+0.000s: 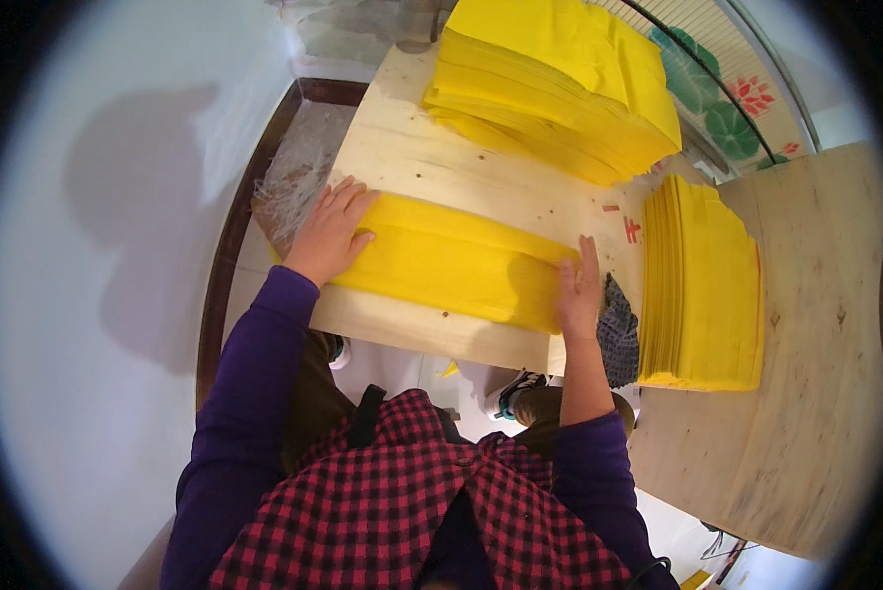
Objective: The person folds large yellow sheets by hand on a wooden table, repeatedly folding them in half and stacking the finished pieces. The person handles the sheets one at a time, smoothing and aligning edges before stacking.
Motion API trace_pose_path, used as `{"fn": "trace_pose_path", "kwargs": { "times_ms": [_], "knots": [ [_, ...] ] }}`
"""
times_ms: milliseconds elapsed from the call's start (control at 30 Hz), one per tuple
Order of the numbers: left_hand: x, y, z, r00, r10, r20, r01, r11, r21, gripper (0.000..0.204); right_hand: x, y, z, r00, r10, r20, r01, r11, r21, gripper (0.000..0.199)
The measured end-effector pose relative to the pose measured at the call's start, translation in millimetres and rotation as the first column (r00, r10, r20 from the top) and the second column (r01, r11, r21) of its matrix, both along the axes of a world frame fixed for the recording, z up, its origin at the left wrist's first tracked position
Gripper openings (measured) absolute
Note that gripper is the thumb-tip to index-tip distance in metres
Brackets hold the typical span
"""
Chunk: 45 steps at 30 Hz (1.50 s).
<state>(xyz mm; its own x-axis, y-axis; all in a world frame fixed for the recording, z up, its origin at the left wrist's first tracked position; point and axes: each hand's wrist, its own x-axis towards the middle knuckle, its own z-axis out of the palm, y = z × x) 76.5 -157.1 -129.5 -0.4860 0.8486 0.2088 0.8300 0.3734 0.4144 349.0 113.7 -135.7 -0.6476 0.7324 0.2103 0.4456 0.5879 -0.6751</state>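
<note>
A long folded piece of yellow fabric (451, 258) lies flat across the wooden table in front of me. My left hand (331, 231) rests on its left end, fingers stretched out and thumb on the cloth. At the opposite end, my right hand (580, 287) stands on edge against the fabric, its fingers extended upward. Neither hand grips anything that I can see. Close to the right hand's outer side lies a dark grey textured cloth (618, 334).
A tall stack of yellow fabric (550, 88) sits at the table's far side. Another yellow stack (702, 285) stands to the right, beside a second wooden board (815, 324). Clear plastic wrap (299, 167) lies left of the table (412, 147), near the white wall (97, 393).
</note>
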Motion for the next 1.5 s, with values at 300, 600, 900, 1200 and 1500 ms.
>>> {"fn": "trace_pose_path", "kwargs": {
  "times_ms": [300, 600, 900, 1200, 1500],
  "knots": [
    [0.6, 3.0, 0.0, 0.999, -0.017, -0.047, 0.016, 0.999, -0.037, 0.052, 20.5, 17.5, -7.6, 0.841, -0.234, -0.488, -0.133, 0.785, -0.605, 0.061],
    [-1.3, 1.8, 3.3, 0.997, -0.074, -0.01, 0.074, 0.995, -0.074, 0.041, 9.1, 21.3, -11.9, 0.84, -0.218, -0.496, -0.173, 0.76, -0.626, 0.055],
    [-6.9, 1.2, 0.4, 0.994, -0.091, 0.057, 0.094, 0.993, -0.067, 0.039, -20.0, 20.5, 26.1, 0.938, 0.325, 0.122, -0.338, 0.936, 0.102, 0.052],
    [-1.6, 3.4, 17.5, 0.993, -0.096, -0.071, 0.088, 0.99, -0.108, 0.033, -32.7, -17.4, 11.0, 0.834, 0.321, 0.448, -0.467, 0.843, 0.266, 0.061],
    [83.5, 79.0, 11.6, 0.989, -0.114, -0.089, 0.114, 0.993, -0.01, 0.056, -29.4, -18.7, 2.5, 0.835, 0.288, 0.469, -0.437, 0.864, 0.248, 0.066]
  ]
}}
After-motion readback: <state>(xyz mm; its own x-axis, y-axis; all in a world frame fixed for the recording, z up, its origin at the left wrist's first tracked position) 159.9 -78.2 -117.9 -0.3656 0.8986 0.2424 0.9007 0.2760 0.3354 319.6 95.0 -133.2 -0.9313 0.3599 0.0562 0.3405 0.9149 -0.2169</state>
